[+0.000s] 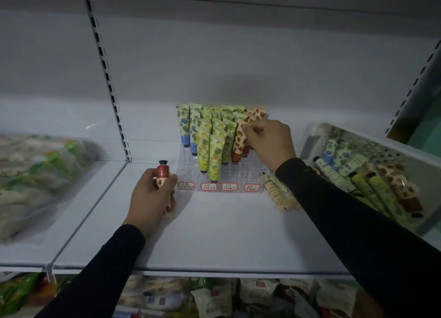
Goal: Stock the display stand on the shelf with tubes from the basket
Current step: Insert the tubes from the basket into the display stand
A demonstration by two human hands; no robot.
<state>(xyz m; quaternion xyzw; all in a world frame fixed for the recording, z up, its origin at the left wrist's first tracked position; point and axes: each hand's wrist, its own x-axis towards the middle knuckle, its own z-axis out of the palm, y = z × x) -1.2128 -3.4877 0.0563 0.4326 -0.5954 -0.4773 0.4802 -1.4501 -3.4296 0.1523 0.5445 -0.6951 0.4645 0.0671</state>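
Observation:
A clear acrylic display stand [241, 174] sits at the back middle of the white shelf [214, 234], holding rows of upright tubes: blue-flower, yellow and green ones, and red strawberry ones on the right. My right hand [272, 143] pinches the flat top of a red strawberry tube [239, 141] standing in the stand's right column. My left hand [152, 196] grips another red tube [162, 173], black cap up, just left of the stand. The white basket [310, 138] at the right holds several mixed tubes.
Two cream tubes [276, 193] lie on the shelf between stand and basket, partly under my right sleeve. Bagged goods [35, 174] fill the left shelf bay behind a slotted upright [112, 91]. Packets [214, 296] sit on the lower shelf.

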